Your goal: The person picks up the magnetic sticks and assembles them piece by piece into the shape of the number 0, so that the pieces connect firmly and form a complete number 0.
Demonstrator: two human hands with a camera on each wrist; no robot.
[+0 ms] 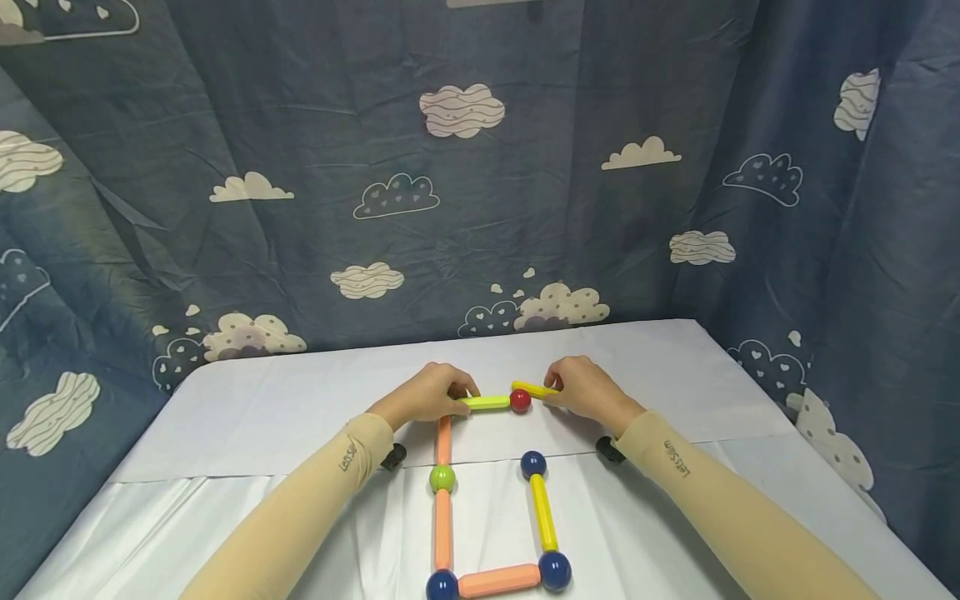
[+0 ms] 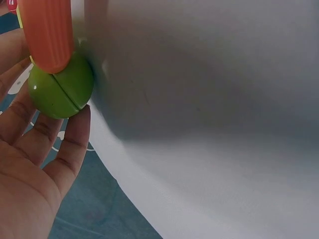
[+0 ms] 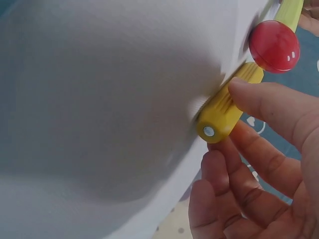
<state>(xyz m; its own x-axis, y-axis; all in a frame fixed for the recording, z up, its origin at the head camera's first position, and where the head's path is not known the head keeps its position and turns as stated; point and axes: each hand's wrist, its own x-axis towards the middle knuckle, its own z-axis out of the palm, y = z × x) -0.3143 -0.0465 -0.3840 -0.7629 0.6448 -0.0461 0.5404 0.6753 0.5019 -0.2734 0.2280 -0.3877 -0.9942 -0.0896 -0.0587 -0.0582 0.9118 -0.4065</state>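
Risk sits at the red ball (image 1: 520, 401) on the far side of the surface (image 1: 675, 367). The right hand (image 1: 585, 388) pinches a yellow rod (image 3: 227, 107) against it; the left hand (image 1: 431, 394) curls on the lime rod (image 1: 486, 402). A crooked push could roll the ball off, breaking that joint.

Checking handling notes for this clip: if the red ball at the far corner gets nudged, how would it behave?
The red ball looks smooth and glossy, so probably slippery and apt to roll. It touches the yellow stick held by the right hand, which may hold it.
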